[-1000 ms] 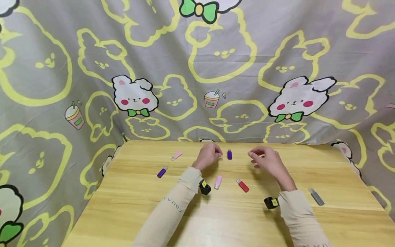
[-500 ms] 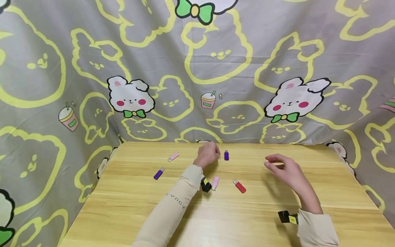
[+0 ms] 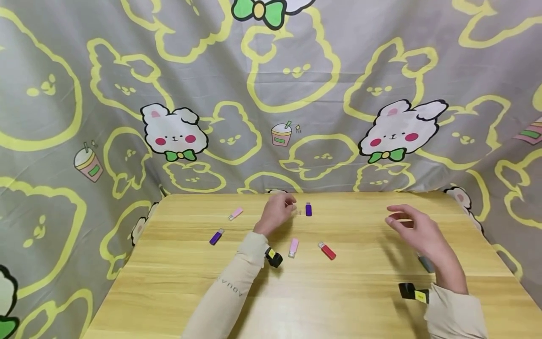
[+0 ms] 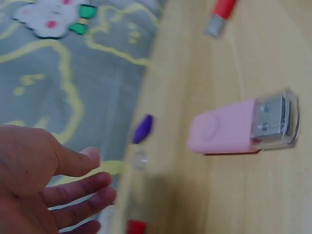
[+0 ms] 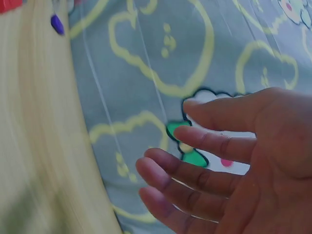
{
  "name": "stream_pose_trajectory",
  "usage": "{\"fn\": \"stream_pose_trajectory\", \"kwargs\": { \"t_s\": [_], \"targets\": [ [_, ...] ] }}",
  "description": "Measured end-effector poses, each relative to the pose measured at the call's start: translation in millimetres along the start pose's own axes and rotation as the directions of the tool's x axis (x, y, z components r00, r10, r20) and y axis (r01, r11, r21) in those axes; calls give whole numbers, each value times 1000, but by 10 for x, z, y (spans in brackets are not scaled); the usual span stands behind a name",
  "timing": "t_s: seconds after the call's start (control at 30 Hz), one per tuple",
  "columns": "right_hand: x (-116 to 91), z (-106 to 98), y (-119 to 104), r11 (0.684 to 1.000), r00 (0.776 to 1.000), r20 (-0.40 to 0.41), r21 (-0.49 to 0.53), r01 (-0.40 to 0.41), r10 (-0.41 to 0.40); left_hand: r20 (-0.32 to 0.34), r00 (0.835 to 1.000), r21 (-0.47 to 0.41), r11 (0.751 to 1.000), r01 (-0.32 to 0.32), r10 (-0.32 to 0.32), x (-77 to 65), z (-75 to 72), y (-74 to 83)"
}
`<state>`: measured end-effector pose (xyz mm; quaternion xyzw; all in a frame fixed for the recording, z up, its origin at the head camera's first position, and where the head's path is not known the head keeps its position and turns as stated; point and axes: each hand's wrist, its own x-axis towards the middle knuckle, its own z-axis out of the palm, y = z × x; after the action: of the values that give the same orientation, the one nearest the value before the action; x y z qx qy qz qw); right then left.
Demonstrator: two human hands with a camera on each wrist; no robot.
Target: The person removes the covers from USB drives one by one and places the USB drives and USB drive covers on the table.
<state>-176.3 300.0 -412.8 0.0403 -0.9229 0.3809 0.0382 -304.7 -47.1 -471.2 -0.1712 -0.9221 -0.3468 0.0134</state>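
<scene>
My left hand [image 3: 277, 212] is at the table's far side, fingers loosely bent with nothing between them. Just right of its fingertips lies a small clear piece [image 3: 298, 212], like a cap. Beside that stands a purple USB stick [image 3: 308, 209]. In the left wrist view, the bottom edge shows a small red thing [image 4: 136, 227] by the fingers, hidden in the head view. My right hand [image 3: 417, 228] hovers over the right side, thumb and fingers apart, holding nothing. A grey USB stick [image 3: 426, 263] is partly covered by that forearm.
Nearer on the wooden table [image 3: 338, 301] lie a pink USB stick [image 3: 293, 248] with a clear cap and a red USB stick [image 3: 327, 251]. Another pink stick [image 3: 235, 214] and another purple one [image 3: 216, 237] lie left. A patterned curtain [image 3: 313, 99] borders the back and sides.
My left hand has drawn slightly left, off the clear piece, which now shows apart from the fingers. My right hand has moved right, away from the middle. The head view has shifted a little.
</scene>
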Motion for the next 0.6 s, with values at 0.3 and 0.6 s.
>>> {"fn": "stream_pose_trajectory", "kwargs": {
  "t_s": [0.3, 0.6],
  "targets": [
    [-73, -268, 220, 989, 998, 50, -140, -41, 49, -78, 996, -195, 981, 18, -34, -534, -347, -11],
    [-164, -369, 494, 972, 972, 178, -202, -118, 155, -183, 983, -316, 947, -54, -5, -914, -460, -1]
  ]
}}
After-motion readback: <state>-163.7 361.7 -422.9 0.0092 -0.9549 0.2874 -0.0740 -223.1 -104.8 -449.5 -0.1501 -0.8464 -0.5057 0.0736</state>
